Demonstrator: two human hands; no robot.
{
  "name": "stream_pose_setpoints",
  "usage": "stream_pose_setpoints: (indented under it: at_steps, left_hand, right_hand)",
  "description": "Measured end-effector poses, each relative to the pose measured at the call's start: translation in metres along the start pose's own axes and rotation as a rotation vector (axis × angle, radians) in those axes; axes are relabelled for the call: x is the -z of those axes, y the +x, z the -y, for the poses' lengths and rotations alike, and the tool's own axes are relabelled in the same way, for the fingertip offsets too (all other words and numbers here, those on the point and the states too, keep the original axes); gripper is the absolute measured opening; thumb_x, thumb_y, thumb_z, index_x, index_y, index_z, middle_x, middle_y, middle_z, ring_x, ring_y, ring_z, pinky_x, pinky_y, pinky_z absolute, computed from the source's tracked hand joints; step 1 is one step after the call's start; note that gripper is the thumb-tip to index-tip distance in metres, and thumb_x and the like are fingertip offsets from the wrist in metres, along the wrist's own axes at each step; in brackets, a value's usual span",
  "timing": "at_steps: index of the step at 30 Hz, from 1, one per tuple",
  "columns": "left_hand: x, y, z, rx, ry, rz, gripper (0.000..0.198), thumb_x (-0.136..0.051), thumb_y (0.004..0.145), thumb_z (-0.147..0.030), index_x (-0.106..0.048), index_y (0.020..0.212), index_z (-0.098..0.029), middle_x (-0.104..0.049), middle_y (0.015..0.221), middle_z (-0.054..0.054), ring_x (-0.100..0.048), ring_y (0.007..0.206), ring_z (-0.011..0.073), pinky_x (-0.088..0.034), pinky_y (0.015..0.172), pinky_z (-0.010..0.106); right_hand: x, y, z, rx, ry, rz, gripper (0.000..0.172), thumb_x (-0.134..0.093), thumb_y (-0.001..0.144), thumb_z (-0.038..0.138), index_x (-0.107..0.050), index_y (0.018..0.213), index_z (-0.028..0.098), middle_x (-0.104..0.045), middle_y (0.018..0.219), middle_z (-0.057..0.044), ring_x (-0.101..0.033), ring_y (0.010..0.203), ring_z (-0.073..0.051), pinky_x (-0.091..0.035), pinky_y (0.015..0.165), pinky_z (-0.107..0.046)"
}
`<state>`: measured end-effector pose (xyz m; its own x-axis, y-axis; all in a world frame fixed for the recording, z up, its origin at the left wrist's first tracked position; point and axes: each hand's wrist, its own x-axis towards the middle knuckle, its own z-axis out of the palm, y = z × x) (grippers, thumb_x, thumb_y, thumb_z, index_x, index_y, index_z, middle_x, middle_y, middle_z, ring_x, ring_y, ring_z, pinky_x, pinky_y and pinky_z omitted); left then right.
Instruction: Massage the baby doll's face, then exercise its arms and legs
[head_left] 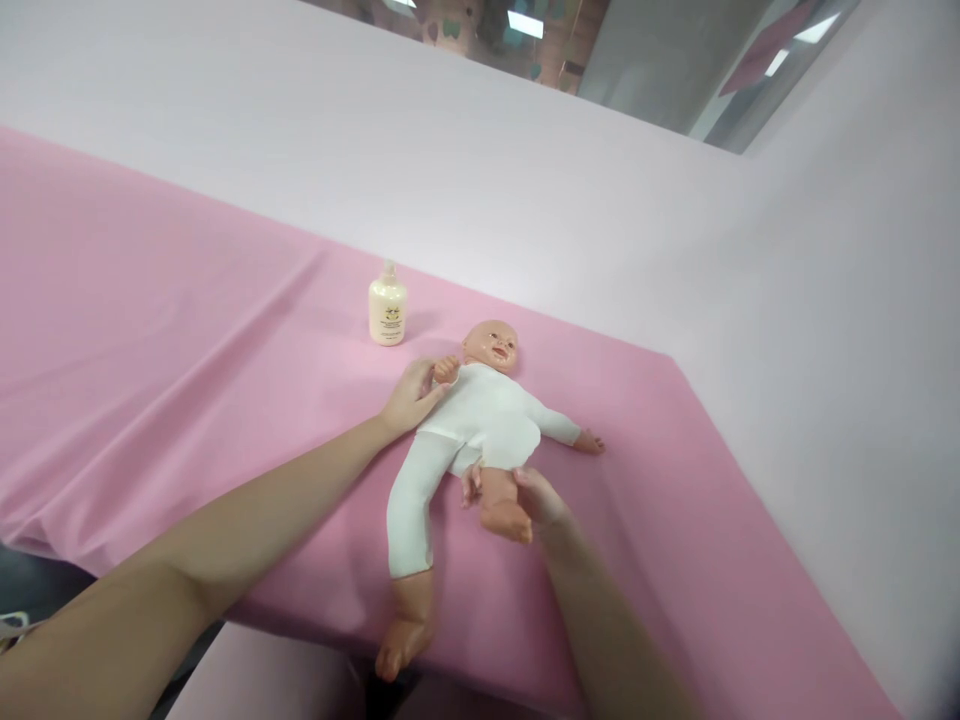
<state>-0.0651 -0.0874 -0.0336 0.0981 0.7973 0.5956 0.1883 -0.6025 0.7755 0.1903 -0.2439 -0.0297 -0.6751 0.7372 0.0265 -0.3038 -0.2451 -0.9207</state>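
A baby doll in a white long-sleeved suit lies on its back on the pink-covered table, head toward the wall. My left hand is closed around the doll's arm near its small fist, the thumb lying along the sleeve. With my right hand I grip the doll's bent leg above the bare foot; my fingertips show on the far side of it. The doll's other leg stretches toward the table's front edge, its foot at the brink. Its other arm lies spread out to the right.
A cream pump bottle with a printed label stands behind my left hand. The pink cloth has folds at the left. White walls border the table at the back and right, with a window above.
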Motion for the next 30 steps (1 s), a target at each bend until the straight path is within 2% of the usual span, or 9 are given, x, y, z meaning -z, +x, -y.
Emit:
stream_pose_setpoints:
  at_steps: [2,4,7,10,15,19,24,27,30]
  left_hand:
    - [0.0,0.002,0.004,0.062,-0.073,-0.031,0.06,-0.077,0.1,-0.088,-0.074,0.109,-0.028,-0.084,0.11,0.011,-0.076,0.111,0.0355,-0.064,0.113,0.055]
    - [0.001,0.004,0.008,0.112,-0.129,-0.062,0.061,-0.079,0.1,-0.085,-0.075,0.116,-0.027,-0.084,0.113,0.012,-0.077,0.113,0.0363,-0.064,0.113,0.056]
    - [0.001,0.005,0.011,0.181,-0.195,-0.098,0.06,-0.081,0.1,-0.079,-0.076,0.126,-0.025,-0.084,0.118,0.013,-0.078,0.117,0.0372,-0.064,0.116,0.058]
    - [0.001,0.004,0.013,0.228,-0.216,-0.115,0.056,-0.081,0.101,-0.074,-0.077,0.126,-0.024,-0.081,0.112,0.01,-0.077,0.111,0.036,-0.066,0.114,0.06]
    - [0.0,0.004,0.011,0.216,-0.24,-0.128,0.054,-0.081,0.101,-0.071,-0.078,0.128,-0.025,-0.081,0.109,0.009,-0.079,0.112,0.0352,-0.067,0.114,0.059]
    - [0.001,0.004,0.008,0.235,-0.225,-0.127,0.055,-0.082,0.1,-0.072,-0.079,0.126,-0.024,-0.084,0.11,0.009,-0.081,0.107,0.0333,-0.072,0.112,0.058]
    - [0.001,0.004,0.006,0.232,-0.175,-0.116,0.062,-0.08,0.099,-0.078,-0.078,0.124,-0.021,-0.088,0.119,0.016,-0.083,0.11,0.0378,-0.074,0.11,0.066]
    - [0.001,0.004,0.007,0.201,-0.16,-0.1,0.068,-0.077,0.098,-0.08,-0.077,0.129,-0.02,-0.088,0.129,0.02,-0.083,0.117,0.0401,-0.073,0.111,0.065]
    - [0.001,0.005,0.009,0.165,-0.123,-0.054,0.064,-0.077,0.098,-0.081,-0.077,0.125,-0.022,-0.087,0.126,0.017,-0.082,0.117,0.0385,-0.07,0.113,0.062]
  right_hand:
    - [0.001,0.001,-0.003,-0.027,-0.013,0.125,0.071,-0.092,0.085,0.085,-0.082,0.111,0.02,-0.085,0.106,-0.01,-0.077,0.098,-0.025,-0.06,0.091,-0.036]
    - [0.002,0.003,-0.002,-0.114,-0.085,0.278,0.074,-0.098,0.078,0.08,-0.085,0.114,0.017,-0.091,0.12,-0.017,-0.082,0.111,-0.031,-0.063,0.089,-0.038]
    - [0.003,0.003,0.005,-0.264,-0.198,0.424,0.08,-0.104,0.075,0.076,-0.086,0.123,0.014,-0.091,0.135,-0.022,-0.083,0.131,-0.038,-0.067,0.104,-0.045]
    - [0.004,0.002,0.01,-0.314,-0.247,0.462,0.075,-0.102,0.08,0.078,-0.086,0.119,0.015,-0.092,0.124,-0.017,-0.083,0.13,-0.036,-0.066,0.118,-0.051]
    - [0.003,0.002,0.005,-0.227,-0.232,0.426,0.073,-0.102,0.079,0.078,-0.085,0.115,0.017,-0.09,0.117,-0.015,-0.085,0.128,-0.036,-0.065,0.119,-0.05]
    - [0.002,0.004,0.004,-0.201,-0.212,0.384,0.07,-0.101,0.073,0.078,-0.085,0.108,0.019,-0.089,0.106,-0.013,-0.084,0.115,-0.035,-0.063,0.116,-0.05]
    - [0.006,0.004,0.004,-0.176,-0.215,0.333,0.075,-0.098,0.071,0.084,-0.084,0.108,0.021,-0.085,0.101,-0.011,-0.081,0.112,-0.034,-0.063,0.109,-0.046]
    - [0.007,0.002,0.0,-0.115,-0.174,0.217,0.076,-0.094,0.074,0.086,-0.084,0.107,0.019,-0.083,0.103,-0.013,-0.079,0.112,-0.035,-0.063,0.103,-0.046]
    - [0.005,0.0,-0.003,-0.059,-0.103,0.091,0.076,-0.096,0.073,0.084,-0.081,0.108,0.019,-0.08,0.101,-0.012,-0.073,0.097,-0.029,-0.061,0.094,-0.044]
